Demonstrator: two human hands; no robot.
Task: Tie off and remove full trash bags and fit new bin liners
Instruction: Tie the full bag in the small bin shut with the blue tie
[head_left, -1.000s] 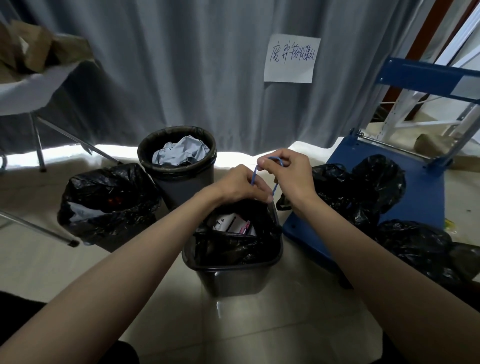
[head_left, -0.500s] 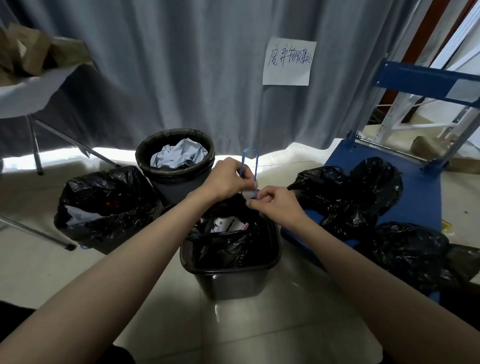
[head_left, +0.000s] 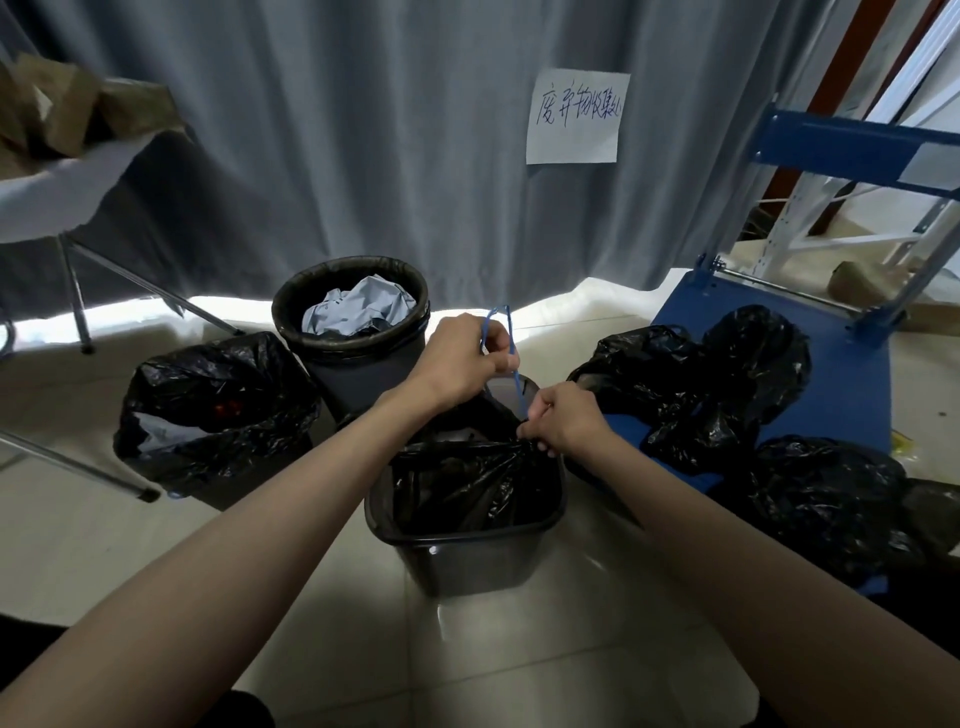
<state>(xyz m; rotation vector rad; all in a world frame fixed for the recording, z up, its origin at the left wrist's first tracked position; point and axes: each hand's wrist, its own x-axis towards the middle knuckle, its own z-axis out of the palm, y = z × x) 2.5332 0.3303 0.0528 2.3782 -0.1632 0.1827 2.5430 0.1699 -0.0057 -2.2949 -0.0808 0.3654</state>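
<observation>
Head view looks down on a dark square bin (head_left: 467, 551) on the tiled floor, its black liner bag (head_left: 467, 483) gathered toward the far right corner of the rim. The right hand (head_left: 563, 421) is clenched around that bunched neck of film, pinching it shut, while the left hand (head_left: 462, 358) sits higher and grips a thin blue tie (head_left: 511, 358) whose loop stands up above the knuckles and whose tail runs down to the right hand. The film looks thin, soft and slippery, so it should crumple easily and slide out of a loose pinch; the best hold is on the twisted neck itself, just below where the tie goes round, not on the slack sides. The tie seems limp and light, needing tension from both ends to bite. How heavy the bag is cannot be told, though the little seen inside suggests a light load that should lift by the neck. Behind stands a round bin (head_left: 353, 332) with crumpled paper, and filled black bags (head_left: 727, 384) lie on a blue cart (head_left: 852, 374).
</observation>
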